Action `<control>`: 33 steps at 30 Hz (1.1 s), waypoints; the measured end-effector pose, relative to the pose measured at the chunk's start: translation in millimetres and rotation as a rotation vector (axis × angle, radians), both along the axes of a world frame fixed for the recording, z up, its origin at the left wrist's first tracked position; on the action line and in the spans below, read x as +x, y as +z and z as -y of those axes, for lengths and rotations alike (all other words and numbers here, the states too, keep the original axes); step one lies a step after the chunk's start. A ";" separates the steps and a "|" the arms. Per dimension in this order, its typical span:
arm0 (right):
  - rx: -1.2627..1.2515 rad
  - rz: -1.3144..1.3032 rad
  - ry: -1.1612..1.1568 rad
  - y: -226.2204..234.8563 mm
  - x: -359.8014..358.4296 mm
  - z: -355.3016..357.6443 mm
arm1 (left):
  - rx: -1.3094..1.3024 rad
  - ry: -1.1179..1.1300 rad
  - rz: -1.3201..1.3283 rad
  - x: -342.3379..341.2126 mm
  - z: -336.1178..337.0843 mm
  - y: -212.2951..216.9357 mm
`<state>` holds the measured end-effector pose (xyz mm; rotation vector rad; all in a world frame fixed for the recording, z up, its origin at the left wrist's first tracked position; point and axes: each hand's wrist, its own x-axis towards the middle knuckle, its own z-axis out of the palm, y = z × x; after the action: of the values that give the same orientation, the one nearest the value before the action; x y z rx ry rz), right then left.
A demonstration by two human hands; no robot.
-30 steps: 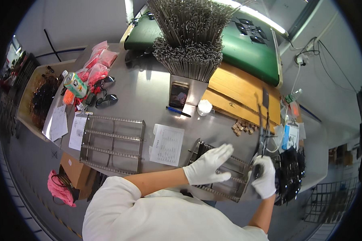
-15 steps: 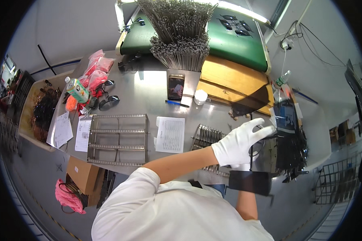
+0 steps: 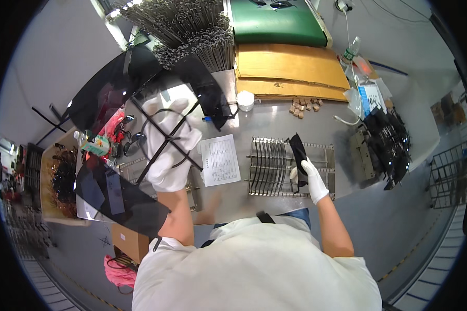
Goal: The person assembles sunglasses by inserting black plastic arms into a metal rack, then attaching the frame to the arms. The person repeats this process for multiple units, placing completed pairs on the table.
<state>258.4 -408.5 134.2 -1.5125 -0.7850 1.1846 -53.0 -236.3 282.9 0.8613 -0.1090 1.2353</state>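
My left hand (image 3: pixel 174 147), in a white glove, is raised on the left and closed around a black cross-shaped frame (image 3: pixel 169 138) with a thin ring. Several large dark tinted lens panels (image 3: pixel 117 83) hang on its arm ends. On the right, my white-gloved right hand (image 3: pixel 312 180) grips a narrow dark lens piece (image 3: pixel 298 150), tilted nearly upright. It is over the right part of a slotted metal rack (image 3: pixel 327 161); whether the piece touches the rack I cannot tell. Several curved dark pieces (image 3: pixel 270 165) stand in the rack's left half.
A printed sheet (image 3: pixel 220 160) lies between my hands. Right of the rack sit a pile of dark lens parts (image 3: pixel 389 142) and a bottle (image 3: pixel 352 49). Yellow-brown boards (image 3: pixel 293 67), small brown blocks (image 3: pixel 302 107) and a white jar (image 3: pixel 245 100) lie behind. Metal hooks (image 3: pixel 207 49) stand farther back.
My left hand has swung from the right side to the left, carrying the black frame with its panels. My right hand, mostly hidden before, now shows over the rack. The view has shifted.
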 end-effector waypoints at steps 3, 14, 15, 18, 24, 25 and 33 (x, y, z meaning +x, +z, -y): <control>-0.212 -0.204 -0.016 -6.8 -5.0 -8.1 | 0.021 -0.002 0.002 -17.2 0.8 -5.3; -0.447 0.921 0.281 31.4 -30.1 -20.8 | 0.020 0.086 -0.079 -28.5 9.7 -3.2; -0.485 0.985 0.309 46.1 -31.0 -23.6 | 0.076 0.101 -0.079 -26.2 5.4 -12.8; -0.456 1.061 0.398 57.7 -23.8 -29.2 | 0.040 0.060 -0.170 -9.4 11.0 -13.6; 0.441 1.370 0.164 113.9 -46.7 -43.4 | -0.169 -0.161 -0.381 29.8 28.9 -13.7; 0.468 1.232 0.188 124.1 -58.1 -45.2 | -0.298 -0.319 -0.360 41.0 31.3 -21.2; 0.049 -0.350 0.301 135.7 -74.0 -39.4 | -0.059 -0.550 -0.030 38.0 29.1 -21.9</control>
<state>184.4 -369.1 269.9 -1.1265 -0.8109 1.5891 -14.9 -265.4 260.9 0.7323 -0.2650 0.7060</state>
